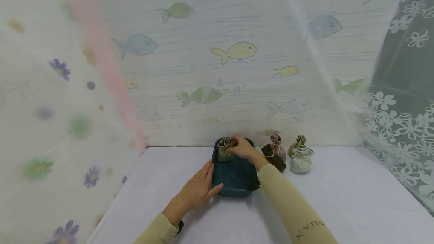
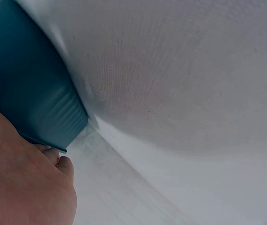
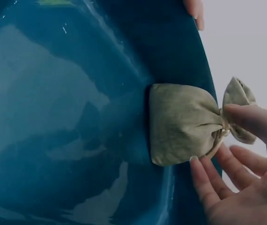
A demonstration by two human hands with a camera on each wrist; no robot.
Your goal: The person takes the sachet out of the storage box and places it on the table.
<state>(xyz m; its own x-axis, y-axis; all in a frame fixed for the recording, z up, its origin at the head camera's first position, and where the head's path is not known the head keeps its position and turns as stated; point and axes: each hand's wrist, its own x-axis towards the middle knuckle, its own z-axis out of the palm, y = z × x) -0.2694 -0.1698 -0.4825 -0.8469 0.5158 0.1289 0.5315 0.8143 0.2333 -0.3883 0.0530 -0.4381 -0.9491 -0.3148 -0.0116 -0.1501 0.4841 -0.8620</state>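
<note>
A dark blue plastic tub (image 1: 234, 178) stands on the white-covered table. In its far left corner is an olive green drawstring pouch (image 3: 182, 124). My right hand (image 1: 242, 148) pinches the pouch's tied neck between thumb and fingers, as the right wrist view shows, with the pouch's body against the tub's inner wall. My left hand (image 1: 198, 187) rests along the tub's left side, fingers extended at the rim and thumb spread over the near left corner. In the left wrist view this hand's palm (image 2: 25, 183) lies beside the tub's outer wall.
Right of the tub are several more pouches: a dark brown one (image 1: 276, 161) lying tilted, a pink one (image 1: 278, 148), an olive one (image 1: 298, 144) and a pale green one (image 1: 301, 161). Behind the table hangs a fish-printed curtain (image 1: 237, 86); a flower-printed sheet (image 1: 68, 123) hangs at left.
</note>
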